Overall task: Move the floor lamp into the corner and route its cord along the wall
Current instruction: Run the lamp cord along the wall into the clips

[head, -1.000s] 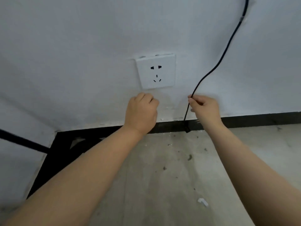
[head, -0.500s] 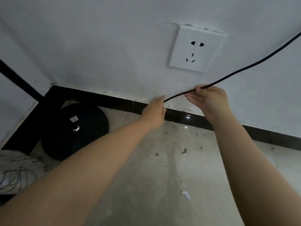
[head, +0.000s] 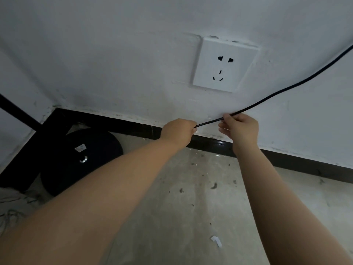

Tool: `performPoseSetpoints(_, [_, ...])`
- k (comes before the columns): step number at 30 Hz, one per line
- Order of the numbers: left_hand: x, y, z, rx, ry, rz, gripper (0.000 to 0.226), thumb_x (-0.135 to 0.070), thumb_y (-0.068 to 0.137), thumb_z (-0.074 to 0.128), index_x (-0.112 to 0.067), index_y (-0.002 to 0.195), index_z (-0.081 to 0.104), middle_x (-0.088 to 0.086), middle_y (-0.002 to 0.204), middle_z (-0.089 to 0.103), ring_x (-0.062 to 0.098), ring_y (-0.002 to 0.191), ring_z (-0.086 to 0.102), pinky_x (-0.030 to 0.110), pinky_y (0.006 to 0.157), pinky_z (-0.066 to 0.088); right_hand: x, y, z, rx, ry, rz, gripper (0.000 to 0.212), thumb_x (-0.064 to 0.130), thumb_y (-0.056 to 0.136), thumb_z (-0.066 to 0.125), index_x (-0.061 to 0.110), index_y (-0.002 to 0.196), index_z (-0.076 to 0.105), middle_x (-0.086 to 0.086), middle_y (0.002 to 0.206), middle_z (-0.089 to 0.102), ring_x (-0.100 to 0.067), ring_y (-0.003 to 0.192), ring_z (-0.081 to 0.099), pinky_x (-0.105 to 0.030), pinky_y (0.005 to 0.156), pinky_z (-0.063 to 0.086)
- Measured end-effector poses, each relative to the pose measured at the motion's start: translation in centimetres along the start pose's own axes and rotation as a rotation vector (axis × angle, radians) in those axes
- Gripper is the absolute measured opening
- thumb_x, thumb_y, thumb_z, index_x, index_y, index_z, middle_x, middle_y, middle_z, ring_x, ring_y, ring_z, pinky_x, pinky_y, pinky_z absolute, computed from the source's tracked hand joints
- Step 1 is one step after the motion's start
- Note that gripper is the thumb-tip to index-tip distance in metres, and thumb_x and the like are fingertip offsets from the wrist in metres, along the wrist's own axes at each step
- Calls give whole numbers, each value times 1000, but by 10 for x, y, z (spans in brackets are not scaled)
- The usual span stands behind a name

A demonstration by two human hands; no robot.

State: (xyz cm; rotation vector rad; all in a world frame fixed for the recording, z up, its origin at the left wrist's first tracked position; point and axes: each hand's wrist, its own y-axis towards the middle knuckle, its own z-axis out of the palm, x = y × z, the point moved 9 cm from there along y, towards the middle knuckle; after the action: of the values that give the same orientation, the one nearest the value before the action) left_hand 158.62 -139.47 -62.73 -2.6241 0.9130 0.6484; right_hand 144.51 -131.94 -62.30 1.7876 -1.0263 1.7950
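low on the wall under the socket (head: 226, 65), left hand (head: 178, 131) and right hand (head: 240, 127) both pinch the cord (head: 286, 90); looks thin, limp, light, best gripped along its length.

Two bare forearms, no sleeves, left hand (head: 178, 131) and right hand (head: 241, 127) without rings or gloves

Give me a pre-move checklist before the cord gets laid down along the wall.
1. Left hand closed on the cord: ok.
2. Right hand pinching the cord: ok.
3. Lamp base in the corner: ok.
4. Cord lying along the baseboard: not ok, it hangs in the air.
5. Socket free: ok, nothing is plugged in.
6. Cord's path from left hand to the base: cannot tell.
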Motion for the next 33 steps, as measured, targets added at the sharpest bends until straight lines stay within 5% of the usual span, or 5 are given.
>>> performPoseSetpoints(6, [-2, 3, -4, -123, 129, -24, 24, -12, 101, 39, -1, 101, 61, 17, 90, 66, 27, 75, 53, 26, 56, 30, 6, -1, -4, -109, -219, -197, 16, 16, 84, 58, 8, 70, 57, -7, 63, 60, -10, 50, 58, -10, 48, 51])
performPoseSetpoints(15, [-5, 9, 10, -154, 190, -46, 22, -10, 100, 39, -3, 95, 59, -5, 52, 27, 20, 67, 43, 22, 40, 13, 5, -2, -7, -166, -370, -309, 23, 22, 86, 54, 12, 67, 48, 8, 52, 48, -27, 59, 61, -38, 64, 50])
performPoseSetpoints(22, [-3, 15, 20, -63, 189, -102, 25, -14, 101, 38, -2, 106, 59, 18, 104, 65, 33, 95, 59, 31, 62, 35, 6, -1, -4, -118, -371, -297, 19, 20, 88, 52, 10, 71, 49, 3, 55, 50, -9, 51, 54, -49, 68, 57])
performPoseSetpoints(28, [-7, 10, 9, -66, -39, 46, 24, -12, 97, 45, 3, 88, 62, 25, 84, 63, 32, 76, 53, 35, 62, 42, -10, 0, -5, -132, -147, -124, 15, 15, 88, 52, 4, 80, 58, 1, 58, 55, -6, 47, 55, -10, 42, 49])
performPoseSetpoints(33, [-11, 7, -2, -179, 92, 102, 21, -2, 92, 50, 4, 80, 65, 22, 77, 67, 22, 66, 50, 24, 55, 26, -16, 3, -9, -112, -56, -54, 13, 14, 85, 57, 5, 78, 60, -1, 54, 55, 2, 32, 51, -5, 35, 43])
